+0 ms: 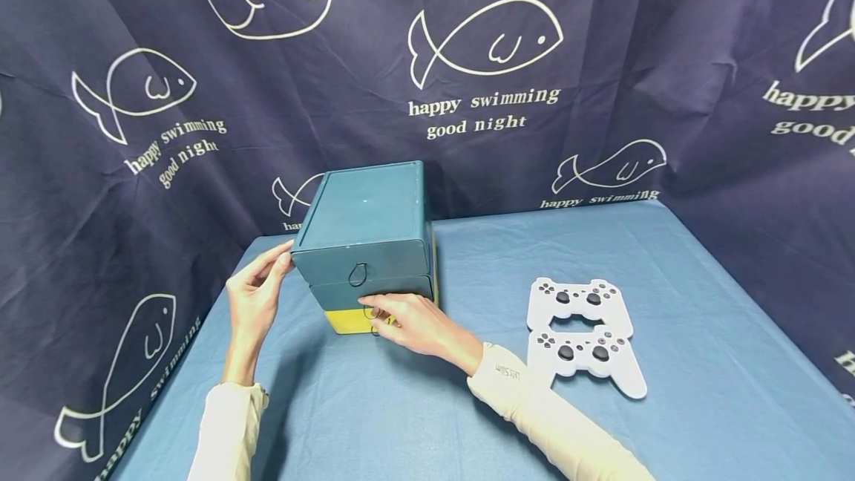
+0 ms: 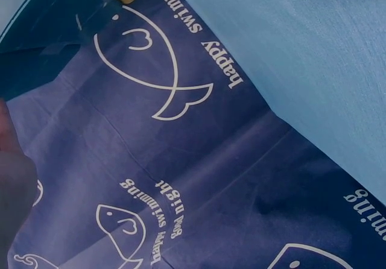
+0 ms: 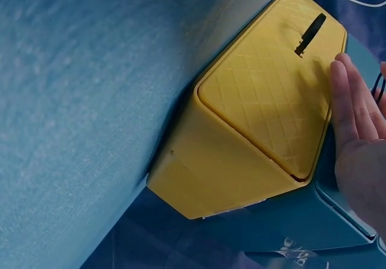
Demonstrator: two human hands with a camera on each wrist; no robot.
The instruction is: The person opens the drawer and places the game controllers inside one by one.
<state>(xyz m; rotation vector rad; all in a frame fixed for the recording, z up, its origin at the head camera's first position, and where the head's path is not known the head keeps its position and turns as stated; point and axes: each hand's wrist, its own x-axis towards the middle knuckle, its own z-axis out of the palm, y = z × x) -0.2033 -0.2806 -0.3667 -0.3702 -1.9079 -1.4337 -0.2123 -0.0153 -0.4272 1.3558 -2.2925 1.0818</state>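
A stack of drawers stands on the table, with two teal drawer units (image 1: 364,206) above a yellow drawer (image 1: 347,321). Each drawer front carries a black loop pull; the top drawer's loop (image 1: 358,274) hangs free. My left hand (image 1: 255,295) touches the stack's upper left front corner with fairly straight fingers. At the middle teal drawer, my right hand (image 1: 417,325) pinches its loop (image 3: 378,88) between thumb and index finger, while other fingers lie straight along the front. In the right wrist view, the yellow drawer's loop (image 3: 310,35) sticks out untouched. The left wrist view shows little of my left hand (image 2: 15,184).
Two white game controllers (image 1: 580,306) lie one before the other on the blue tablecloth (image 1: 481,407), right of the stack. A dark blue curtain (image 1: 374,110) with white fish drawings hangs behind and along both sides.
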